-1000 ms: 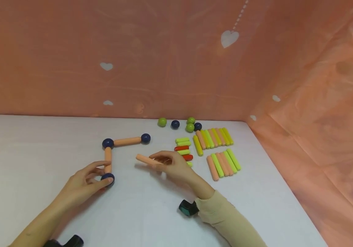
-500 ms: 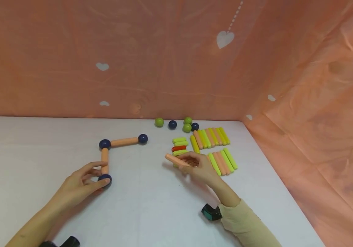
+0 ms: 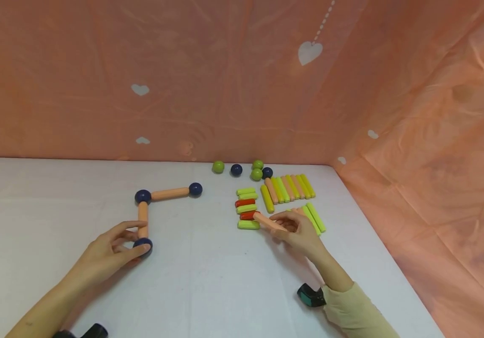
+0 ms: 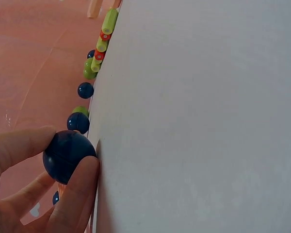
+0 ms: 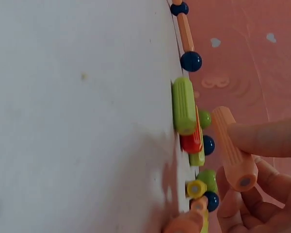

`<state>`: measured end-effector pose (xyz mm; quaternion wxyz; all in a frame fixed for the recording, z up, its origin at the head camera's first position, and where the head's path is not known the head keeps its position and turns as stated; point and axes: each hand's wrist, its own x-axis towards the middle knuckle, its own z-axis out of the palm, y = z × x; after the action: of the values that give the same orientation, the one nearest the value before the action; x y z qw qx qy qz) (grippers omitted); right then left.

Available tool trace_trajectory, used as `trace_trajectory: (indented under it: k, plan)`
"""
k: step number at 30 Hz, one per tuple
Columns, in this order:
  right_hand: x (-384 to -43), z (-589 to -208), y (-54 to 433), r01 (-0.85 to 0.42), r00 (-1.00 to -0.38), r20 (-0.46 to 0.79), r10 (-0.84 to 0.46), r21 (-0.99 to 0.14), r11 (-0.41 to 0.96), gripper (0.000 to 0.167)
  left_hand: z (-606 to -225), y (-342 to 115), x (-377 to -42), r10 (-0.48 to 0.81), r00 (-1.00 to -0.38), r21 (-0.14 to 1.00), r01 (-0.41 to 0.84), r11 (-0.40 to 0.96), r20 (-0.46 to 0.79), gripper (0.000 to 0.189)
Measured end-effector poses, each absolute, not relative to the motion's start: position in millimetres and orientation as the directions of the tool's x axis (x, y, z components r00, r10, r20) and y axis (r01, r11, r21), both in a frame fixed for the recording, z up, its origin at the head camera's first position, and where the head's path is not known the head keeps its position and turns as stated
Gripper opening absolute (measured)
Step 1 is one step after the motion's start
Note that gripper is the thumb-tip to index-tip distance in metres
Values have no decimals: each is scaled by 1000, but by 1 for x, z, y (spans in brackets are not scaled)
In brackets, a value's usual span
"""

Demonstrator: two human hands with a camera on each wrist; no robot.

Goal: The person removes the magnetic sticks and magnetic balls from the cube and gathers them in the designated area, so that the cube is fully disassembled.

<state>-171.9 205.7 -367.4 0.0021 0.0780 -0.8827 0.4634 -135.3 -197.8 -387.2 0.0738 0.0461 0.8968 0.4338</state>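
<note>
My left hand (image 3: 106,256) pinches a navy ball (image 4: 65,154) between thumb and fingers, low at the tabletop. A peach building stick (image 3: 142,213) runs from that ball to a second navy ball (image 3: 143,196) at the corner. From there another peach stick (image 3: 170,194) reaches a third navy ball (image 3: 195,189), making an L shape. My right hand (image 3: 301,234) pinches a loose peach stick (image 5: 233,162) with a grey disc in its end. It is over the table beside the short green and red sticks (image 3: 248,215), partly covering the lower row of sticks (image 3: 316,217).
Behind the right hand lies a row of yellow, green and peach sticks (image 3: 290,188), with one yellow stick (image 3: 267,198) slightly apart. Green balls (image 3: 218,166) and navy balls (image 3: 236,170) sit near the table's back edge. A peach-orange curtain (image 3: 225,84) hangs behind.
My right hand has moved to the right with the peach stick, from the middle of the table to the stick rows. The left hand keeps its hold; the head view has shifted slightly.
</note>
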Motion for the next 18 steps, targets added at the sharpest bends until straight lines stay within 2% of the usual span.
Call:
trace_trajectory:
  k: [7,12,18]
  plan:
    - [-166,-370,213,-143,-989,128,-70,-754,641,25,-386,-197,-135,144,-985,795,12,607,-96,65]
    - [-164,-370,212,-93,-991,137,6,-704,704,24,-386,-197,-135,152,-983,805,9,594,-101,66]
    - [-166,-369,206,-57,-989,144,37,-599,799,21,-386,-197,-135,152,-983,814,6,581,-101,65]
